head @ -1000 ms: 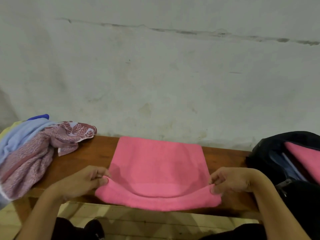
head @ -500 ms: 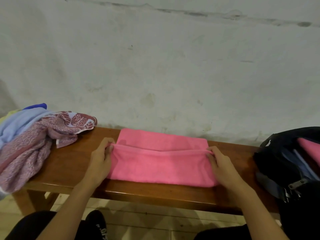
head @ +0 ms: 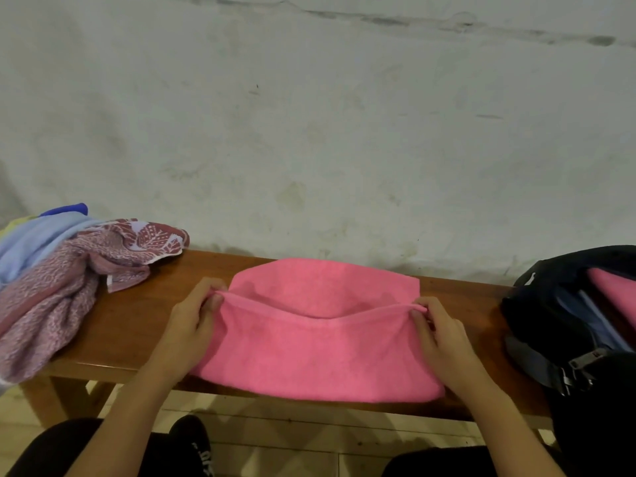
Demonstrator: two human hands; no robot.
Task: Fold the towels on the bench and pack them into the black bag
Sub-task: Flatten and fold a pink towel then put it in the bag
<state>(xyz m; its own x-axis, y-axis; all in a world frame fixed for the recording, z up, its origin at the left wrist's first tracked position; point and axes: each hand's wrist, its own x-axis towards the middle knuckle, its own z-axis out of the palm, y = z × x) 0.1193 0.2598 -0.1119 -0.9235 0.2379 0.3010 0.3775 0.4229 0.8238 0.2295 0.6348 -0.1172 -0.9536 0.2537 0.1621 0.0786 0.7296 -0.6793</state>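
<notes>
Head view shows left hand and right hand, fingers pinching the pink towel on the tabletop; uneven pulling could skew its fold.

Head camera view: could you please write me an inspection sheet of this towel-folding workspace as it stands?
Surface: wooden bench against the wall, bare wood showing between the things.
Job's things: pink towel folded across the bench middle, its upper edge lifted; black bag open at the right end, pink cloth already inside.
Clutter: heap of unfolded towels at the left end, patterned maroon over light blue.
Grippers: left hand pinches the towel's left corner; right hand pinches its right corner.
Cables: nothing seen.
Surroundings: stained, cracked wall behind; pale tiled floor below; the person's dark-clothed knees at the lower edge.
</notes>
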